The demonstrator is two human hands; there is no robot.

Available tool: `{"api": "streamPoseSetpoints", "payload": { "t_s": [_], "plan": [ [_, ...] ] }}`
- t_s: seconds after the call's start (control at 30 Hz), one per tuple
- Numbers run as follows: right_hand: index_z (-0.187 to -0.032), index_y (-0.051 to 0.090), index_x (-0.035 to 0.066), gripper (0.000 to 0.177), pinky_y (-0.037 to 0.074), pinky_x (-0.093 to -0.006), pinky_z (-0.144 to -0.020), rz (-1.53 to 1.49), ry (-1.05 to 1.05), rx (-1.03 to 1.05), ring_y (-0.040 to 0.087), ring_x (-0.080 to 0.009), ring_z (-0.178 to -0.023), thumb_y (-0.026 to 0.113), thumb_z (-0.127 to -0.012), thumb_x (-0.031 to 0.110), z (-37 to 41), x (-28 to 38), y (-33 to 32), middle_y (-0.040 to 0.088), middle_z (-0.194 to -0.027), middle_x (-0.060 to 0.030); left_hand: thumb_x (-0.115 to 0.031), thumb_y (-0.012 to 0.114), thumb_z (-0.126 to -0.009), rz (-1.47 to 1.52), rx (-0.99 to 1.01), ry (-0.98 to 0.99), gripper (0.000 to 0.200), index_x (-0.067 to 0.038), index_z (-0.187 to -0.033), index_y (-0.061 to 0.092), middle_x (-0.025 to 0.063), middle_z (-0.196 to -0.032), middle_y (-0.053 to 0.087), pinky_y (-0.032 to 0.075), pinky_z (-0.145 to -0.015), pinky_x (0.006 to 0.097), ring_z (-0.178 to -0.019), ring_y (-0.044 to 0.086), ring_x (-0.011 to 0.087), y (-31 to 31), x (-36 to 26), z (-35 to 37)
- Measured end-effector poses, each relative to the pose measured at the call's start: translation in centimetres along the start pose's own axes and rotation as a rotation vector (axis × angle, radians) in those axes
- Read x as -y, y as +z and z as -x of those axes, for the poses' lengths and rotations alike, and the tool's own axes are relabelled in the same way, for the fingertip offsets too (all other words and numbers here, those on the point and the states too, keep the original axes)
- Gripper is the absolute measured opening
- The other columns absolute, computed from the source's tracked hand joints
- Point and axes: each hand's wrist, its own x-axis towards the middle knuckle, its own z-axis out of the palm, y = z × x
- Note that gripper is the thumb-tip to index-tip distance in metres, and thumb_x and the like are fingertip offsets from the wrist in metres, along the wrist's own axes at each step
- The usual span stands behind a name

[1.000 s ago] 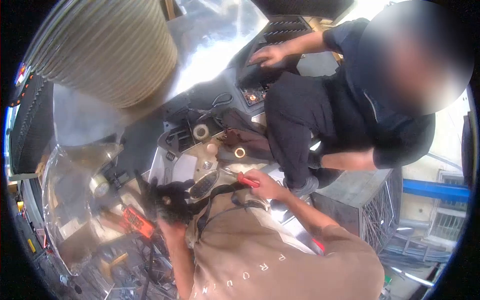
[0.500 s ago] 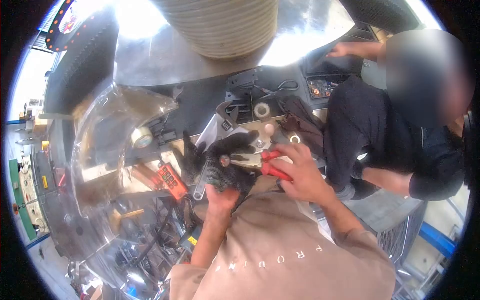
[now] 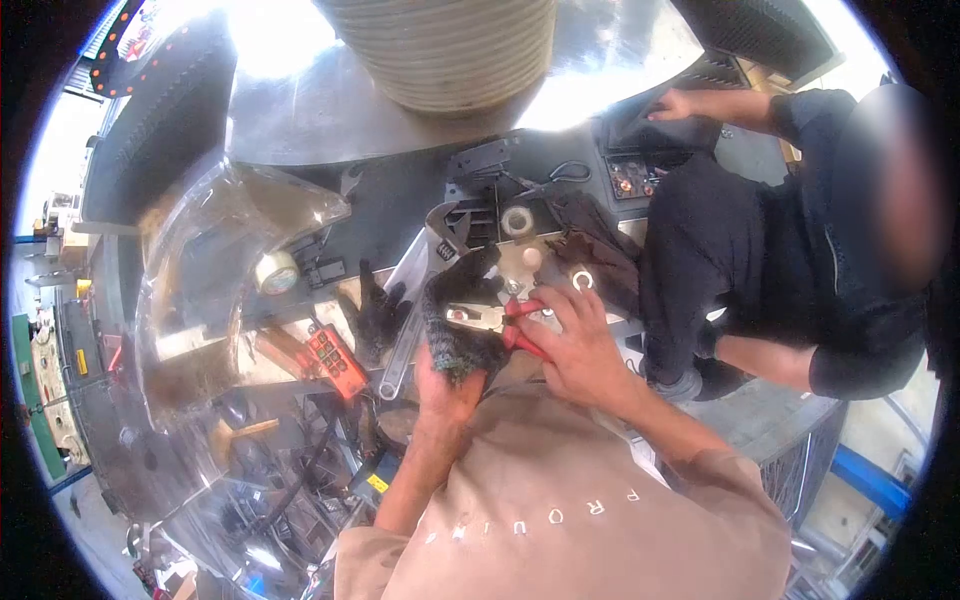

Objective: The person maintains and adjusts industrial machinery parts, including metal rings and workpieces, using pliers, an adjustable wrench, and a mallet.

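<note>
On my left hand (image 3: 455, 325) is a dark, frayed glove, and its fingers curl round a small round metal piece (image 3: 458, 314). Bare, my right hand (image 3: 580, 345) is closed round the red handles of pliers (image 3: 525, 328). The jaws of the pliers point left and meet the small piece at my left palm. A large adjustable wrench (image 3: 405, 345) lies just left of my left hand, with another dark glove (image 3: 378, 315) beside it. A roll of tape (image 3: 517, 221) rests above my hands.
An orange remote control (image 3: 337, 361) and a tape roll (image 3: 277, 272) are at the left, near clear plastic sheeting (image 3: 190, 290). A co-worker in dark clothes (image 3: 750, 250) is close on the right. A large ribbed cylinder (image 3: 450, 50) stands at the top.
The pliers have moved left, and their jaws now reach over the small metal piece. My right hand has moved with them. The co-worker's head has shifted right.
</note>
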Motion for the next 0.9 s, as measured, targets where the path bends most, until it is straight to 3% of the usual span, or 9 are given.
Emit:
{"api": "streamPoseSetpoints", "payload": {
  "t_s": [0.1,0.2,0.3,0.4,0.47,0.57,0.8,0.83,0.9],
  "plan": [
    [-0.117,0.064,0.011,0.047,0.036,-0.0544,-0.105,-0.040,0.024,-0.009,0.047,-0.0397,-0.126,0.069,-0.070,0.007,0.3,0.1,0.2,0.049,-0.134,-0.0184,-0.026,0.043,-0.106,-0.040,0.019,0.010,0.038,-0.001,-0.132,0.057,0.0146,-0.128,0.064,0.050,-0.103,0.0465,-0.117,0.063,0.0306,0.3,-0.1,-0.2],
    [-0.115,0.068,0.012,0.045,0.041,-0.0518,-0.100,-0.195,0.100,-0.053,0.050,-0.0391,-0.118,0.066,-0.070,0.006,0.7,-0.2,1.8,0.053,-0.129,-0.0175,-0.027,0.046,-0.104,-0.060,0.189,0.015,0.040,-0.003,-0.134,0.058,0.0119,-0.133,0.065,0.047,-0.109,0.0453,-0.121,0.062,0.0298,-0.1,0.1,-0.4],
    [-0.114,0.069,0.012,0.044,0.042,-0.0503,-0.098,-0.160,0.090,-0.089,0.051,-0.0386,-0.114,0.066,-0.071,0.005,0.6,0.2,0.7,0.055,-0.127,-0.0170,-0.026,0.042,-0.105,-0.081,0.050,-0.013,0.037,-0.003,-0.129,0.059,0.0121,-0.123,0.068,0.054,-0.097,0.0459,-0.112,0.066,0.0293,2.2,-0.4,0.3],
    [-0.116,0.068,0.012,0.044,0.040,-0.0504,-0.101,-0.116,0.096,-0.099,0.050,-0.0396,-0.118,0.066,-0.072,0.007,0.4,0.3,1.0,0.053,-0.131,-0.0182,-0.027,0.041,-0.104,-0.006,0.097,0.011,0.038,-0.004,-0.128,0.061,0.0117,-0.122,0.069,0.052,-0.101,0.0458,-0.113,0.066,0.0282,-1.7,-0.5,-0.4],
    [-0.120,0.067,0.013,0.048,0.038,-0.0518,-0.103,-0.106,0.048,-0.106,0.048,-0.0410,-0.122,0.066,-0.073,0.008,0.9,0.0,0.9,0.051,-0.135,-0.0198,-0.028,0.040,-0.105,0.005,-0.118,-0.027,0.040,-0.004,-0.128,0.062,0.0123,-0.124,0.068,0.047,-0.107,0.0468,-0.116,0.064,0.0280,-0.4,-0.5,-0.6],
    [-0.127,0.064,0.014,0.053,0.034,-0.0551,-0.106,-0.020,0.077,-0.064,0.047,-0.0418,-0.125,0.066,-0.075,0.009,1.1,0.2,1.1,0.048,-0.137,-0.0214,-0.023,0.039,-0.106,-0.067,0.076,0.110,0.037,-0.001,-0.128,0.060,0.0128,-0.128,0.066,0.046,-0.108,0.0457,-0.119,0.062,0.0277,-0.9,-0.2,-1.0],
    [-0.134,0.060,0.015,0.057,0.033,-0.0552,-0.105,0.013,0.119,-0.021,0.046,-0.0428,-0.126,0.064,-0.078,0.010,1.6,0.2,2.9,0.048,-0.136,-0.0254,-0.017,0.048,-0.106,-0.172,-0.055,0.178,0.029,0.000,-0.126,0.059,0.0114,-0.126,0.066,0.047,-0.107,0.0421,-0.118,0.062,0.0247,-0.9,-0.2,-1.0],
    [-0.136,0.059,0.015,0.058,0.033,-0.0550,-0.105,0.020,0.135,-0.026,0.045,-0.0430,-0.126,0.063,-0.079,0.010,1.6,0.2,3.1,0.048,-0.136,-0.0263,-0.010,0.047,-0.103,-0.123,0.008,0.162,0.035,-0.001,-0.136,0.055,0.0124,-0.134,0.064,0.044,-0.114,0.0414,-0.124,0.061,0.0256,-1.8,-0.4,-1.0],
    [-0.137,0.059,0.015,0.058,0.034,-0.0552,-0.104,0.008,0.107,-0.035,0.045,-0.0437,-0.126,0.063,-0.080,0.010,1.5,0.4,2.8,0.048,-0.136,-0.0262,-0.012,0.045,-0.104,-0.175,0.078,0.160,0.036,-0.001,-0.137,0.055,0.0133,-0.134,0.063,0.045,-0.113,0.0427,-0.124,0.061,0.0265,-3.0,-0.6,-1.3]
  ]
}}
